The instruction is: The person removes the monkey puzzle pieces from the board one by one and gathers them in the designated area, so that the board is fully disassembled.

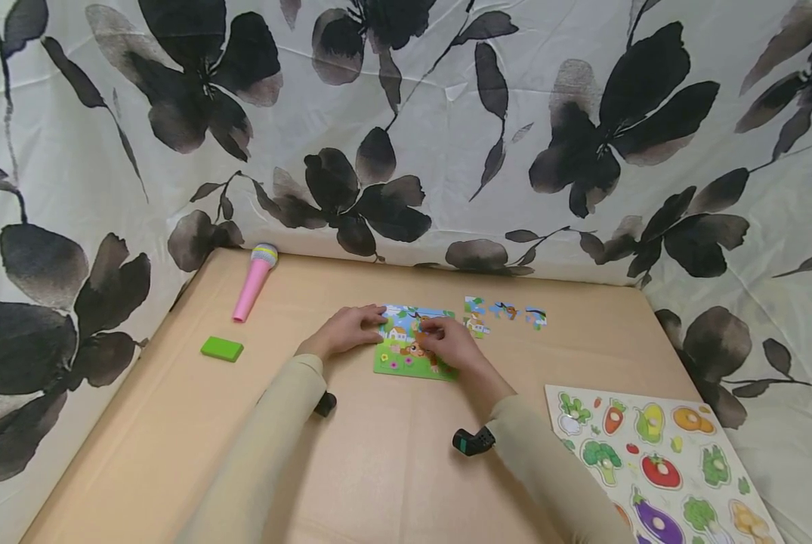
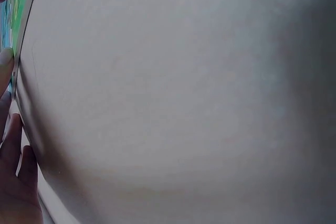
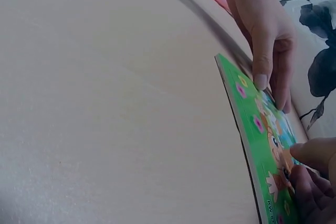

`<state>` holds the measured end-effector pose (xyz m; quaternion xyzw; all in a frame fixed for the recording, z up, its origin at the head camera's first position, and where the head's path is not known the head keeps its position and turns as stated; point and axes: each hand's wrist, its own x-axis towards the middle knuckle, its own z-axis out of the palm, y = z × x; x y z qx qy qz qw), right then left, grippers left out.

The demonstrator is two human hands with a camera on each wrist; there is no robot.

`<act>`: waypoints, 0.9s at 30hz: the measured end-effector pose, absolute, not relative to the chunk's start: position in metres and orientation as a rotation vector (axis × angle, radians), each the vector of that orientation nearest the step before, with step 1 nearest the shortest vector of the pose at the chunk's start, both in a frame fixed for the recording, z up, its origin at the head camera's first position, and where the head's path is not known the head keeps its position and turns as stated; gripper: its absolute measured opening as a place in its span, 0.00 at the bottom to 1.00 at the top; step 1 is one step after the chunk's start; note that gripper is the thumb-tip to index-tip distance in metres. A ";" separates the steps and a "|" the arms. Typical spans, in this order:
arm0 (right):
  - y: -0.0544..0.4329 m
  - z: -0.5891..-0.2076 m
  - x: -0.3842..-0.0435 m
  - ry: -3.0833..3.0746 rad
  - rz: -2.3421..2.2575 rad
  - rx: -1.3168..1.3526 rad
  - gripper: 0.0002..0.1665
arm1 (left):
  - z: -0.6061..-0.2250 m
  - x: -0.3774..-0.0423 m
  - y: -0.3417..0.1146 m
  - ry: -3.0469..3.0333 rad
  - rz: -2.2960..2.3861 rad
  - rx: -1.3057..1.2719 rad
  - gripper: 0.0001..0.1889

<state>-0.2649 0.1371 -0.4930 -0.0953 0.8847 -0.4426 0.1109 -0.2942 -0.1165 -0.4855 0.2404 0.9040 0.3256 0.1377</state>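
Observation:
A small jigsaw puzzle board (image 1: 406, 363), with a green field, flowers, a house and a brown animal, lies flat on the table. My left hand (image 1: 351, 330) rests at its left edge. In the right wrist view the left thumb (image 3: 261, 80) touches the board, its fingers extended along the edge. My right hand (image 1: 455, 344) is over the board's right half, thumb and fingertips curled together at the brown animal. They pinch what looks like a puzzle piece (image 3: 287, 157), mostly hidden by the fingers. Several loose puzzle pieces (image 1: 475, 326) lie just right of the board.
A pink toy microphone (image 1: 252, 283) lies at the back left, with a green block (image 1: 222, 349) in front of it. A white board with vegetable pictures (image 1: 660, 438) lies at the front right, partly under the right sleeve. Floral cloth (image 1: 446, 136) hangs behind the table.

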 end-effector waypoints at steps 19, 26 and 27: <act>0.131 -0.489 -0.269 2.682 -0.963 -0.546 0.29 | -0.486 -0.296 -0.116 2.616 0.937 0.719 0.24; 0.129 -0.487 -0.271 2.676 -0.917 -0.545 0.25 | -0.487 -0.297 -0.116 2.621 0.930 0.725 0.24; 0.128 -0.487 -0.272 2.678 -0.913 -0.543 0.24 | -0.487 -0.296 -0.116 2.619 0.931 0.725 0.24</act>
